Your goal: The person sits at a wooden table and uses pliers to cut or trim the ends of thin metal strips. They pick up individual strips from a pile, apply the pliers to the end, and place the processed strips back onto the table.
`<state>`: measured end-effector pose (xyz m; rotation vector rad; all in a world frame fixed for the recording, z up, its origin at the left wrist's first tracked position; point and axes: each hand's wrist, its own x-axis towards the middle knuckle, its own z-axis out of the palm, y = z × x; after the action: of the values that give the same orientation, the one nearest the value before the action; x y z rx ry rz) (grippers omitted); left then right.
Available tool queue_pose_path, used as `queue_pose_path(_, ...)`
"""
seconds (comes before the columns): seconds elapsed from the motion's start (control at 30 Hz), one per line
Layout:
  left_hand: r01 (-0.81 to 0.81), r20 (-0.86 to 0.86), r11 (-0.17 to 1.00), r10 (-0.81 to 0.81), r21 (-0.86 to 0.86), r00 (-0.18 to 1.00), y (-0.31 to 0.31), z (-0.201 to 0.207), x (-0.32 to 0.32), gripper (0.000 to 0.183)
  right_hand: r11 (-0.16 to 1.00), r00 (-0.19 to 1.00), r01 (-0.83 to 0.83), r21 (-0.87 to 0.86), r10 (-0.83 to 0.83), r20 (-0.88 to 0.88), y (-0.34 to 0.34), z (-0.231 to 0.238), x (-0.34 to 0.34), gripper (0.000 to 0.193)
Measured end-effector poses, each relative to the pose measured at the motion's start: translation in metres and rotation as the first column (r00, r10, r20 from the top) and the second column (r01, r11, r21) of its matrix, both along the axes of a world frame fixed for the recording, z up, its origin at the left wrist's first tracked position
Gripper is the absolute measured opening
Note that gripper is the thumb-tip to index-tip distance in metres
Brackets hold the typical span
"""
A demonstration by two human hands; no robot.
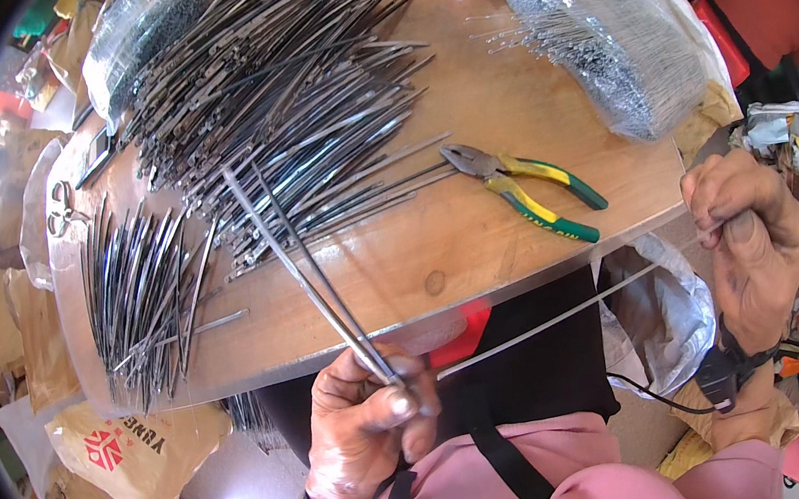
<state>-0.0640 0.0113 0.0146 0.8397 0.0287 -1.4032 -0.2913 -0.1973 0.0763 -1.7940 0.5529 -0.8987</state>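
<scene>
Close to the table's front edge, my left hand (365, 410) is closed on thin metal strips (307, 277); two of them slant up and left over the tabletop. Another thin light strip (550, 320) runs from that hand toward my right hand (750, 229) and appears to end short of it. The right hand is off the table's right side with its fingers pinched together; what they hold, if anything, is too small to tell. Pliers (528, 187) with green and yellow handles lie on the wooden table (459, 90), jaws by some strip ends.
A big heap of dark metal strips (268, 95) covers the table's far left, with a smaller pile (143, 293) nearer. Scissors (63, 211) lie at the left edge. Plastic-wrapped wire bundles (630, 47) sit far right. A white sack (666, 315) hangs below the right edge.
</scene>
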Motion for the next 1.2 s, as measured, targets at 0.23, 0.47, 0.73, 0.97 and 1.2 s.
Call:
queue_pose_path(0.23,-0.041,0.418,0.98,-0.045,0.196,0.907,0.017,-0.009,0.0,0.02,0.983,0.997,-0.009,0.181,-0.004,0.072,0.012,-0.027,0.021,0.018)
queue_pose_path(0.47,0.124,0.497,0.955,-0.249,0.271,0.831,0.026,-0.003,0.005,0.012,0.996,0.973,-0.073,0.056,0.083,-0.214,0.028,-0.023,0.037,0.009)
queue_pose_path(0.73,0.464,0.323,0.823,-0.559,0.328,0.763,0.027,-0.014,0.02,0.005,0.806,0.864,-0.407,-0.43,0.187,-0.467,0.037,-0.035,0.077,0.021)
queue_pose_path(0.97,0.503,0.256,0.808,-0.579,0.307,0.774,0.033,-0.013,0.02,0.008,0.767,0.786,-0.536,-0.353,0.301,-0.54,0.046,-0.051,0.08,0.012)
queue_pose_path(1.2,0.485,0.562,0.846,-0.517,0.222,0.645,0.023,-0.003,0.042,0.027,0.789,0.765,-0.541,-0.29,0.32,-0.558,0.049,-0.046,0.078,0.014)
